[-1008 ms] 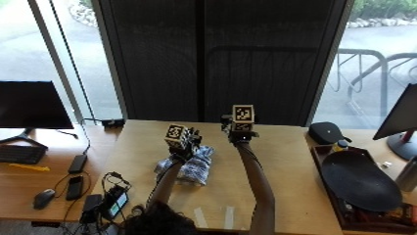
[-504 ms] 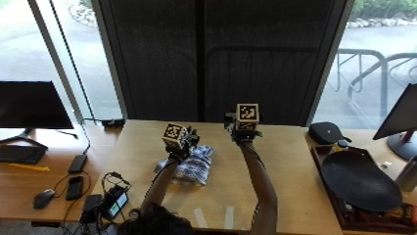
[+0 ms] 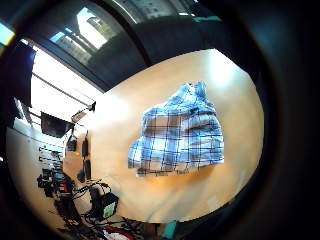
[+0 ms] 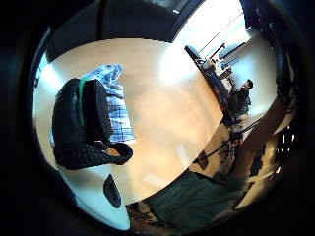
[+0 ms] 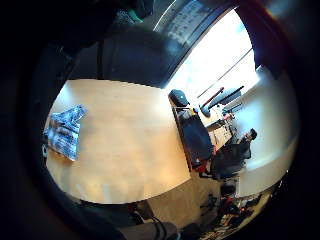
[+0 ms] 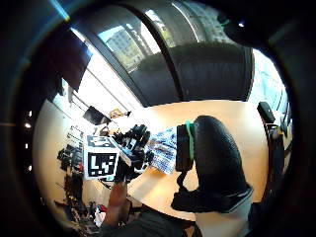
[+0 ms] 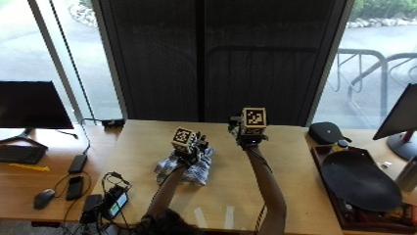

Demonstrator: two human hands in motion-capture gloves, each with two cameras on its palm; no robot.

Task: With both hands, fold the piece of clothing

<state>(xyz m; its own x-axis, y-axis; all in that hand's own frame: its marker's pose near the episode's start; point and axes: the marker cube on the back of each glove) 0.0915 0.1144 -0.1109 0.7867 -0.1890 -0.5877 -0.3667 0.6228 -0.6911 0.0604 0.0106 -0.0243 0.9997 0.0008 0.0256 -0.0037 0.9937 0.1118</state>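
Note:
A blue and white checked garment (image 7: 189, 172) lies bunched in a compact fold on the wooden table (image 7: 293, 161). My left hand (image 7: 192, 149) hovers just above its far edge and holds nothing. The little finger side palm view shows the garment (image 3: 180, 135) lying free on the table below. My left thumb (image 4: 81, 125) stands in front of the garment (image 4: 118, 105). My right hand (image 7: 251, 134) is raised over bare table to the right of the garment, holding nothing. Its thumb side palm view shows the right thumb (image 6: 212, 158), my left hand (image 6: 133, 148) and the garment (image 6: 163, 150).
A dark oval tray (image 7: 358, 181) and a black case (image 7: 326, 132) sit at the table's right. Chargers and cables (image 7: 104, 203), a phone (image 7: 76, 183) and a mouse (image 7: 43, 198) lie at the left. Monitors stand at both sides.
Both hands have drifted slightly to the right above the table. The garment stays where it was.

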